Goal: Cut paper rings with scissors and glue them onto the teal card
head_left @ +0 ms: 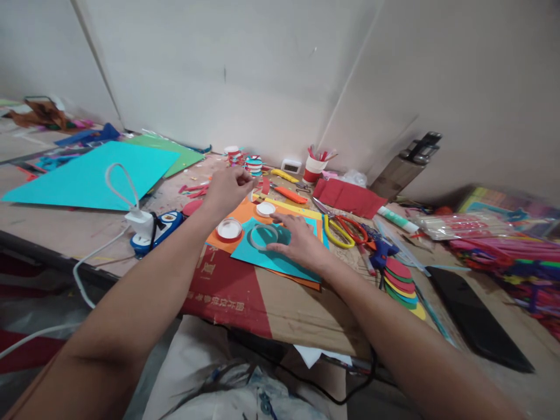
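My left hand (230, 189) is raised over the back of the papers, its fingers drawn together in a pinch. Whatever is between the fingertips, if anything, is too small to make out. My right hand (297, 238) hovers low over a teal paper sheet (280, 262), thumb and fingers apart. Its thumb tip is by the rim of a pale translucent ring (264, 237); whether they touch I cannot tell. Left of the ring stands a red paper cup piece (230, 230) with a white inside. A white disc (265, 209) lies behind, on orange paper (242, 211).
Yellow-handled scissors (339, 230), an orange cutter (291, 195) and a blue glue gun (385, 251) lie nearby. Stacked paper circles (400, 283) and a black phone (476, 318) are at right. A blue power strip (157, 233) with a white cable is at left.
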`<state>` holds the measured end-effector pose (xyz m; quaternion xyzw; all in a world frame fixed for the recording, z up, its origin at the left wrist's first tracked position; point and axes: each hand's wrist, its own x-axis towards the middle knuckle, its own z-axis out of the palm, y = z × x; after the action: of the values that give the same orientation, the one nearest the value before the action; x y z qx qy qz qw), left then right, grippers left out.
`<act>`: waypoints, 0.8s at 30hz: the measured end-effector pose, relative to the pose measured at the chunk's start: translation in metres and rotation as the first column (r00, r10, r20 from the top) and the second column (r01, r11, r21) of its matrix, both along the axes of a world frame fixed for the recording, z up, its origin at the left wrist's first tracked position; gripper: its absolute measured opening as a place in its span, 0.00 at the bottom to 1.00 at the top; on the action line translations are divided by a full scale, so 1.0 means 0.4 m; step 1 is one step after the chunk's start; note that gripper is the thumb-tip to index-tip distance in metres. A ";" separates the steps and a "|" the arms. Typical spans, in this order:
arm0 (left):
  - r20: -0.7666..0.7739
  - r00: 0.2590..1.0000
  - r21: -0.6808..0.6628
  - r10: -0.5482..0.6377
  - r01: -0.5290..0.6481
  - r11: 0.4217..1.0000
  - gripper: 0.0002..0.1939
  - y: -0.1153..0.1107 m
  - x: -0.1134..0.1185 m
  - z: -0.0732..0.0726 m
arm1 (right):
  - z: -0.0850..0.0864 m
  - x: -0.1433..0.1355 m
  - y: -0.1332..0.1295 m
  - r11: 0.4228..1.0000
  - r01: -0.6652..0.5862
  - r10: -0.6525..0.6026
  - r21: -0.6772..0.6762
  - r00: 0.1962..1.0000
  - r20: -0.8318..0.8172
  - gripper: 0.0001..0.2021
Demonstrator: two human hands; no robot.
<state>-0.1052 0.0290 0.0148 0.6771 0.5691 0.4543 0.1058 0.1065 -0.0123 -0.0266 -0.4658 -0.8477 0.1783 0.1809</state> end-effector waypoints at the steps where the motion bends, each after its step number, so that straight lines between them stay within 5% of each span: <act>1: 0.001 1.000 0.004 -0.003 0.003 1.000 0.12 -0.001 0.001 0.000 | -0.002 0.002 -0.001 1.000 0.003 -0.003 -0.008 1.000 -0.006 0.35; 14: -0.023 1.000 -0.004 0.001 -0.001 1.000 0.12 -0.001 0.009 -0.012 | -0.026 -0.018 0.000 1.000 -0.008 0.009 0.021 1.000 -0.028 0.37; 20: -0.034 0.999 -0.017 0.015 -0.015 1.000 0.11 -0.004 0.013 -0.010 | -0.016 -0.018 -0.012 0.996 -0.046 0.049 0.083 0.998 -0.029 0.25; 24: -0.046 0.999 -0.028 0.008 -0.010 1.000 0.11 -0.001 0.010 -0.015 | -0.006 0.016 0.009 0.989 0.038 -0.014 0.143 0.985 -0.171 0.21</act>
<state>-0.1010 0.0287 0.0090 0.6833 0.5808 0.4311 0.1001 0.1129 -0.0088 -0.0289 -0.4455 -0.8337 0.1527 0.2882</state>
